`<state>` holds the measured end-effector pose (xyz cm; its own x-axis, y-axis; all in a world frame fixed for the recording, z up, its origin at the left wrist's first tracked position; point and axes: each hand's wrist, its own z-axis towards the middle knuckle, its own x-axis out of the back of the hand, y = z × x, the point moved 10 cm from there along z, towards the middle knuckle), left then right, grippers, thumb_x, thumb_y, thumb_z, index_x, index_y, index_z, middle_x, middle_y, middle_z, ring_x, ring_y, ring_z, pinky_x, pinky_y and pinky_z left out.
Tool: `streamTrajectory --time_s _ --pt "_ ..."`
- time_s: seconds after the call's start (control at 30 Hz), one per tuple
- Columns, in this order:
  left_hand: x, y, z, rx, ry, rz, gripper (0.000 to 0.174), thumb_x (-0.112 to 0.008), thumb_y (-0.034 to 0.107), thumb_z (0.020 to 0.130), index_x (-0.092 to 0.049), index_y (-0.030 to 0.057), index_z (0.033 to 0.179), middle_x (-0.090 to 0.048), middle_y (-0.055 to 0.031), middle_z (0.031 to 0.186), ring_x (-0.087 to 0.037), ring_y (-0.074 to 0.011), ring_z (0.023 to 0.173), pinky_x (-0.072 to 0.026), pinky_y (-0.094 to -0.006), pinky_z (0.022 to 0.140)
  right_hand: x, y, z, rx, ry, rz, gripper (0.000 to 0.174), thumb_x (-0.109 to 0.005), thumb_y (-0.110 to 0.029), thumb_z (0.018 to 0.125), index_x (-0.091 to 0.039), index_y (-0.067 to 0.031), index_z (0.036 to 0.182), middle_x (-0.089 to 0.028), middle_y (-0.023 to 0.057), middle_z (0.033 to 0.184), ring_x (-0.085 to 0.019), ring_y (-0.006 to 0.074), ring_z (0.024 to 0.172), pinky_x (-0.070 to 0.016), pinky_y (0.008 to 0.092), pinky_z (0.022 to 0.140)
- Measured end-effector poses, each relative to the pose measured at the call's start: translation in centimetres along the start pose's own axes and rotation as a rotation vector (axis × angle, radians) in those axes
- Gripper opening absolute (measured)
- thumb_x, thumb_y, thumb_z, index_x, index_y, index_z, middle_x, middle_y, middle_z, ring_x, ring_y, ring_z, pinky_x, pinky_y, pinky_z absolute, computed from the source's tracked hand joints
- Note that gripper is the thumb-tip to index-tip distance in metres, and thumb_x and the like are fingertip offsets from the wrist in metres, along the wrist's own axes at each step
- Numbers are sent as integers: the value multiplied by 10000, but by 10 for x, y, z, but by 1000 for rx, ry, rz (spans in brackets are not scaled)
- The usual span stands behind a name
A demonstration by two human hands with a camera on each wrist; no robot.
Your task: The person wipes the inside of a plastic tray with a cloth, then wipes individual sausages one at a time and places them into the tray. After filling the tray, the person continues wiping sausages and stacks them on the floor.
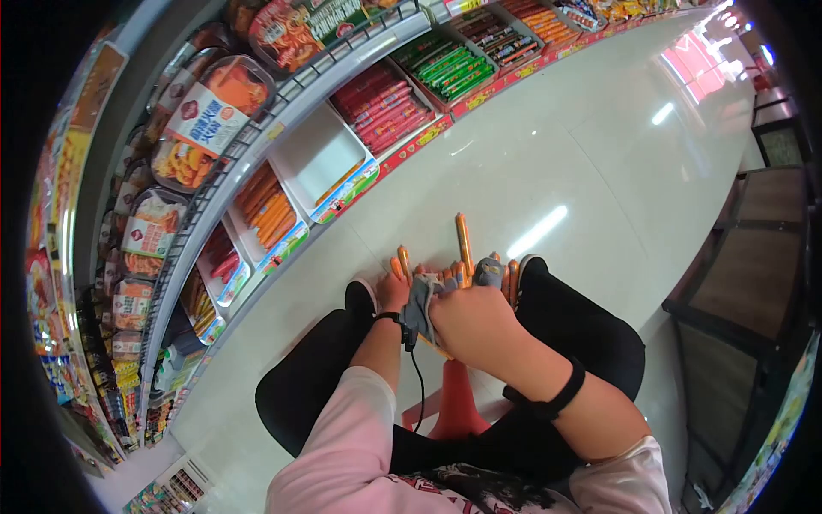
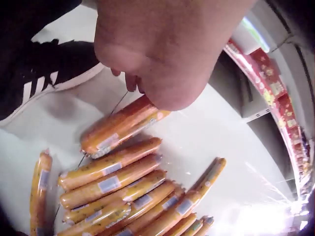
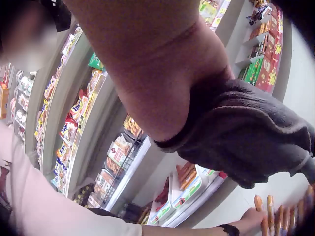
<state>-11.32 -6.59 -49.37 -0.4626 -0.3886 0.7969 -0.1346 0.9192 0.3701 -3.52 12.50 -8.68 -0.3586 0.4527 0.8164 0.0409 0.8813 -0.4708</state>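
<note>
My left hand [image 1: 394, 293] curls round a pair of orange-wrapped sausages [image 2: 123, 125], low over the floor beside my shoe. In the left wrist view, several more sausages [image 2: 110, 184] lie side by side on the pale floor. One sausage [image 1: 463, 244] sticks out farther forward than the others. My right hand [image 1: 471, 317] grips a grey cloth [image 3: 246, 132], which drapes over its fingers and hides them. The cloth hangs right above the row of sausages, close to the left hand.
A white tray [image 1: 312, 141] on the low shelf holds a single sausage. Beside it stands a tray of orange sausages [image 1: 267, 210]; red-wrapped sausages [image 1: 385, 107] fill another. Packaged food [image 1: 205, 120] sits on the shelf above. A red stool [image 1: 458, 398] is between my legs. Dark crates [image 1: 736, 283] line the right.
</note>
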Motion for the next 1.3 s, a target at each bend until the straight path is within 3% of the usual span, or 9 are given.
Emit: streamTrajectory --time_s 0.27,0.43,0.63,0.7,0.83,0.87,1.0,1.17,1.3 --pt "142 132 -25 -27 -211 -653 455 -500 515 1024 -569 70 1091 -606 -87 771 -589 -227 619 -466 -375 547 29 4 15 -156 172 275 251 -570 -194 889 -672 33 920 -703 243 830 -709 449 790 -580 513 760" --pt "248 204 -54 -231 -46 -750 508 -414 580 1075 -537 88 1098 -541 -43 694 -531 -149 496 -441 -318 452 49 18 25 -105 419 691 321 -500 -258 994 -654 0 1106 -705 266 913 -699 484 838 -555 525 810" --pt "300 282 -171 -463 -401 -598 474 -383 520 1115 -536 86 1006 -503 -8 679 -466 -106 466 -404 -284 431 47 17 52 -72 344 1505 236 -505 -286 1061 -599 -69 1068 -622 41 857 -619 136 770 -519 348 667" --pt "287 276 -189 -392 -504 -727 467 -387 514 1118 -536 89 997 -486 4 667 -465 -90 469 -401 -273 430 53 26 45 -88 488 1597 203 -517 -289 1070 -599 -104 1078 -627 17 944 -607 121 778 -509 329 678" --pt "282 289 -173 -720 -112 -405 497 -461 468 1107 -575 1 980 -587 -96 709 -564 -214 571 -477 -380 565 35 70 58 -146 713 1662 256 -480 -302 1081 -616 -85 1086 -668 50 960 -654 181 797 -536 360 710" --pt "286 299 -180 -736 -80 -299 485 -484 448 1096 -594 -9 977 -652 -207 760 -628 -357 664 -496 -461 662 25 88 66 -161 728 1729 293 -459 -312 1085 -628 -73 1082 -688 70 957 -671 203 803 -546 368 720" --pt "286 314 -190 -730 -37 -113 397 -514 396 1081 -601 17 1000 -670 -264 790 -652 -474 770 -497 -523 678 27 100 63 -145 723 1777 459 -376 -316 1090 -677 18 999 -759 183 974 -728 290 837 -582 390 777" --pt "299 316 -206 -751 -103 -57 399 -526 421 1067 -583 30 1008 -687 -237 780 -674 -464 775 -525 -546 692 70 70 33 -57 744 1837 279 -435 -167 1058 -625 20 973 -743 189 944 -702 263 821 -570 360 749" --pt "305 312 -216 -786 -86 0 391 -552 418 1048 -572 32 988 -698 -211 777 -696 -436 770 -546 -536 678 72 72 32 -122 718 1806 353 -433 -219 1076 -637 48 970 -747 214 955 -699 281 804 -573 379 757"
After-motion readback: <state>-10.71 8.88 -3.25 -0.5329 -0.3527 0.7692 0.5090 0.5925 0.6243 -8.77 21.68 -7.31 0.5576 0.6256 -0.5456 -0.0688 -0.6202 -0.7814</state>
